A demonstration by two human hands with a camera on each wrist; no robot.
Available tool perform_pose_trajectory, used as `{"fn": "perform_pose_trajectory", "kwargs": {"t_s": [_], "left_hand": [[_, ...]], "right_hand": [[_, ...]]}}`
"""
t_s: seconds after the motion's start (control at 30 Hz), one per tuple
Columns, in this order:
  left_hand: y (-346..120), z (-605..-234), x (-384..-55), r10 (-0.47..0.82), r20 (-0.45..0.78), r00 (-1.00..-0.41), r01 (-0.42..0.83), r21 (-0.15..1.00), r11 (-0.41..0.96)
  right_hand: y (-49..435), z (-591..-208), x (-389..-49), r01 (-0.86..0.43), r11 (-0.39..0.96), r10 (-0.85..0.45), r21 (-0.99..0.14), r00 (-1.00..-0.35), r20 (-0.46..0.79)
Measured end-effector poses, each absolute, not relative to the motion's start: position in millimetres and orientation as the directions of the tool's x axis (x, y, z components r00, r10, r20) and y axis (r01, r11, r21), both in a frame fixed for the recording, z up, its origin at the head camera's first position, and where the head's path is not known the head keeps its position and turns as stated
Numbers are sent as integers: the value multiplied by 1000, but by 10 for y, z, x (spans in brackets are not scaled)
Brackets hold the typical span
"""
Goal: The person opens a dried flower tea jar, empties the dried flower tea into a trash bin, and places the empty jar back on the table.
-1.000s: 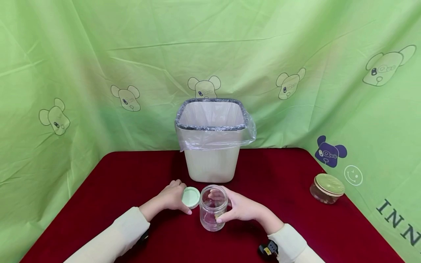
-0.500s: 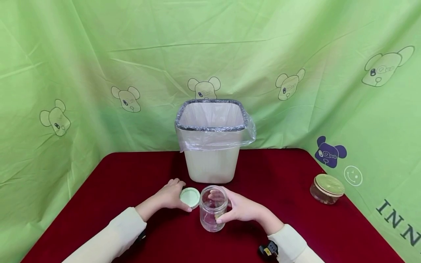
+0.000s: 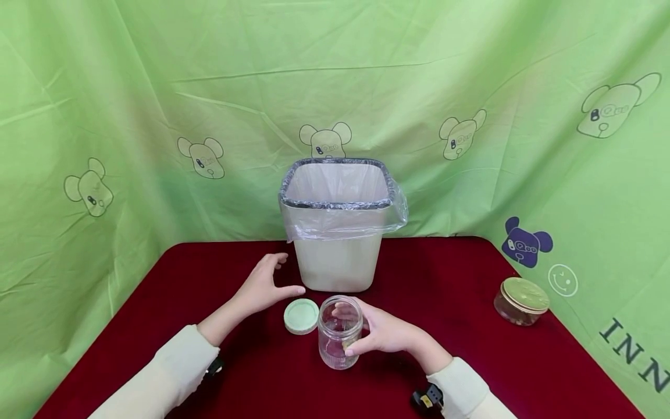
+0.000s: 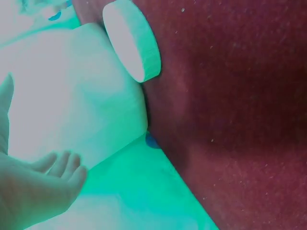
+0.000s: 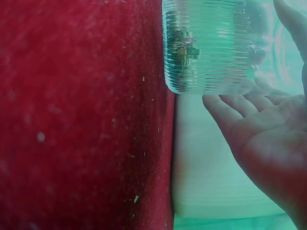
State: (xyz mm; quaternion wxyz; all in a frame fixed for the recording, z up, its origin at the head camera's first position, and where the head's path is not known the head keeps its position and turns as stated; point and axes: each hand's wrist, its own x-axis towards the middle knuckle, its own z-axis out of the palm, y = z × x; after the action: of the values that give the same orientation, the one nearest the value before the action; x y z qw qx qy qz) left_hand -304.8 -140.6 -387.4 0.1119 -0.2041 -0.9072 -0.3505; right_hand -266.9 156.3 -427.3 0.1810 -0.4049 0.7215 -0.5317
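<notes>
A clear glass jar (image 3: 335, 349) with a ribbed lower part stands upright and lidless on the red cloth. My right hand (image 3: 387, 329) holds it from the right, thumb on the near side and fingers behind. In the right wrist view a small brownish patch shows through the ribbed wall of the jar (image 5: 211, 52). Just left of the jar lies a pale green round lid (image 3: 301, 316). My left hand (image 3: 262, 285) is apart from the lid, beyond it and to its left, thumb and fingers spread with nothing between them.
A whitish waste bin (image 3: 337, 256) with a clear plastic liner stands behind both hands. Toward the right table edge sits a low clear jar (image 3: 518, 308) with a gold lid. A green printed curtain (image 3: 235, 75) hangs around the red-covered table (image 3: 445, 279).
My left hand has let go of the lid and moved away toward the back, spreading its fingers. The lid now lies fully uncovered. My right hand and the glass jar have stayed in place.
</notes>
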Motion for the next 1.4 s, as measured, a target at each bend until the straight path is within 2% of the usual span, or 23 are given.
{"fn": "perform_pose_trajectory", "kwargs": {"t_s": [0.13, 0.3, 0.63, 1.0, 1.4], "left_hand": [[-1416, -3777, -3079, 210, 439, -874, 466, 630, 622], [-1418, -3625, -3127, 136, 485, -864, 472, 683, 558], [-1393, -3367, -3290, 101, 545, -832, 534, 740, 409], [-1314, -3106, -3561, 112, 612, -783, 620, 781, 70], [-1214, -2987, -3818, 27, 509, -860, 509, 861, -13]], "right_hand": [[1565, -4263, -2666, -391, 108, -775, -914, -609, 169], [1567, -4255, -2671, -389, 102, -776, -916, -607, 171], [1573, -4251, -2671, -401, 92, -780, -911, -597, 184], [1593, -4238, -2675, -399, 107, -777, -911, -605, 173], [1572, -4270, -2649, -386, 100, -781, -917, -602, 168]]}}
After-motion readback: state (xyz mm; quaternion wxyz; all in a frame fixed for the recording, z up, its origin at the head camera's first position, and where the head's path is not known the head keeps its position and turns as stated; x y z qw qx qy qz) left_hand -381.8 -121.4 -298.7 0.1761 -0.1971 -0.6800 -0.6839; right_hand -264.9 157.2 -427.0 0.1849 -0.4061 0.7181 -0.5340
